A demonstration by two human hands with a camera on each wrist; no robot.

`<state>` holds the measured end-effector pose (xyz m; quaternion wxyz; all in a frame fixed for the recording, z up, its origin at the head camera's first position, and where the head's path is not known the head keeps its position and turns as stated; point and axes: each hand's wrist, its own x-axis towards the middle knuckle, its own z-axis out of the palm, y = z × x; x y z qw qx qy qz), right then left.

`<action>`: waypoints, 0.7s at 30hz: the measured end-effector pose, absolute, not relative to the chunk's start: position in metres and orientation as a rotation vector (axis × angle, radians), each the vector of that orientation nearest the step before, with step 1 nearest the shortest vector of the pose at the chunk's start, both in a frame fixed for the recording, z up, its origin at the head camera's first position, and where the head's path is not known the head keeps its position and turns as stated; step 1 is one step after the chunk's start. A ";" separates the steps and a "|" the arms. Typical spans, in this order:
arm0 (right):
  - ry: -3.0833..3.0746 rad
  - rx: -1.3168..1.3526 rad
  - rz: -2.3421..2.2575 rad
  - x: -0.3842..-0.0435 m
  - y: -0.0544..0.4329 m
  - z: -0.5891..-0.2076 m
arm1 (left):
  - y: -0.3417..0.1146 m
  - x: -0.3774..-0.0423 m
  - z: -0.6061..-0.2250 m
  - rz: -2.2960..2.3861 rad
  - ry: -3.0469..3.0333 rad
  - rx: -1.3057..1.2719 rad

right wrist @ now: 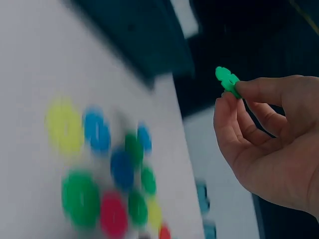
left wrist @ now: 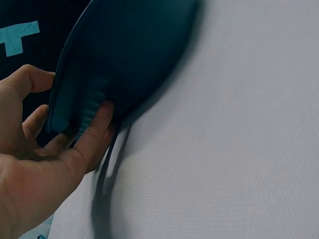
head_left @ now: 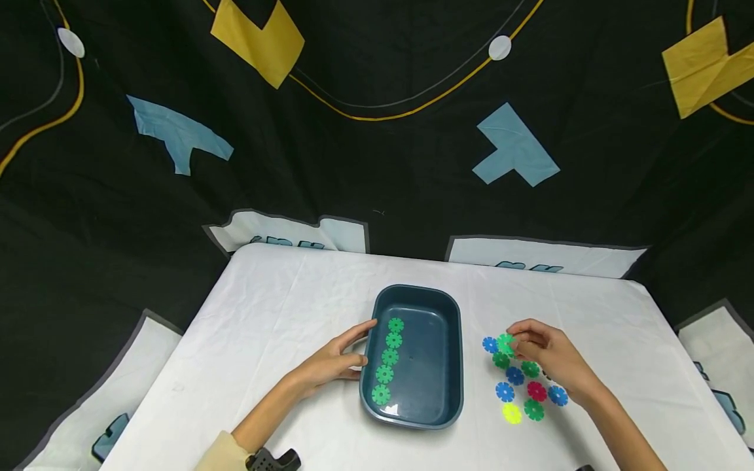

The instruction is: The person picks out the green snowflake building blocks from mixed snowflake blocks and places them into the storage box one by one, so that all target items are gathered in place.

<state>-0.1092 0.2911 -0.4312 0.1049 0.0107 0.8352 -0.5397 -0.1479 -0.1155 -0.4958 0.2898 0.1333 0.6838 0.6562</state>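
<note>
R hand [head_left: 548,353] pinches one green disc [right wrist: 228,81] betw. thumb & fingertips, raised off the table [head_left: 318,281], approx. 11 o'clock of the loose discs [head_left: 537,391]. L hand [head_left: 330,363]: fingers spread, tips touching tray [head_left: 430,366] wall at its 9 o'clock. Tray's dk blue, smooth, rounded rect.; five discs [head_left: 390,356], all green, lie in a row along its 9 o'clock side. Loose discs (blue, green, red, yellow): flat, round, notched edges, at tray's 3–4 o'clock. Blue marks [head_left: 511,265] past table's 12 o'clock edge: cut off, can't read.
</note>
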 end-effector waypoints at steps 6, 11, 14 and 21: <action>2.276 -0.192 -1.697 -0.109 0.239 -0.427 | -0.116 -0.148 -0.494 1.753 1.816 0.355; 2.180 -0.334 -1.673 -0.110 0.203 -0.433 | -0.116 -0.149 -0.495 1.750 1.820 0.352; 2.159 -0.372 -1.620 -0.111 0.184 -0.439 | -0.116 -0.149 -0.496 1.751 1.822 0.350; 2.157 -0.483 -1.457 -0.111 0.154 -0.451 | -0.117 -0.148 -0.496 1.758 1.804 0.357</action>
